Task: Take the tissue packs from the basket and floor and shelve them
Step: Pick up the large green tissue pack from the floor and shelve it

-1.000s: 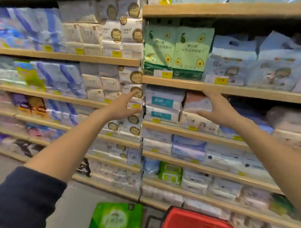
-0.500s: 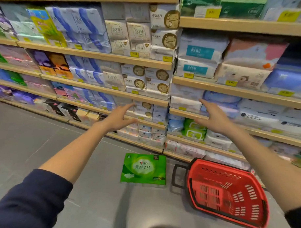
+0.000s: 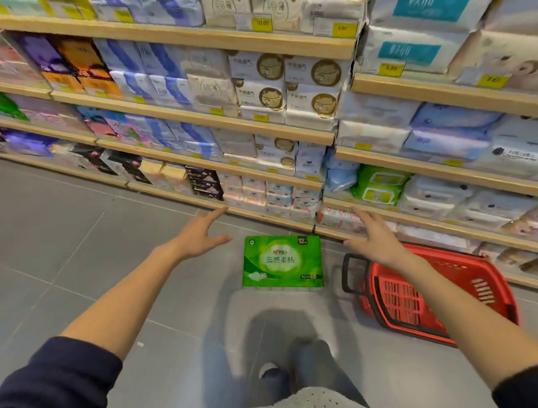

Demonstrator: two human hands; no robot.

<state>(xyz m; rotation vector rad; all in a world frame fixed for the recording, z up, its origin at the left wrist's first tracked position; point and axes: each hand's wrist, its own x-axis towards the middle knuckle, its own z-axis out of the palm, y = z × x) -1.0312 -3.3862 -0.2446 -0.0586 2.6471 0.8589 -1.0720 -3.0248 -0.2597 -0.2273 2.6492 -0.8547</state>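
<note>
Head view: person faces stocked shelves (image 3: 191, 117), both arms reaching forward and down.
Left hand (image 3: 199, 235): fingers spread, holds nothing, hovers left of green tissue pack (image 3: 282, 260).
Right hand (image 3: 374, 238): fingers spread, holds nothing, right of pack, above red basket (image 3: 489, 283) handle.
Why: hands flank pack, likely set for two-handed lift of wide soft bundle.
Pack: flat on floor (image 3: 77, 233), label up, near lowest shelf, beside basket, apart.
Basket: tipped on side, opening toward camera.
Counts: one loose pack, one basket, two hands; shelf packs blurred, uncountable.
</note>
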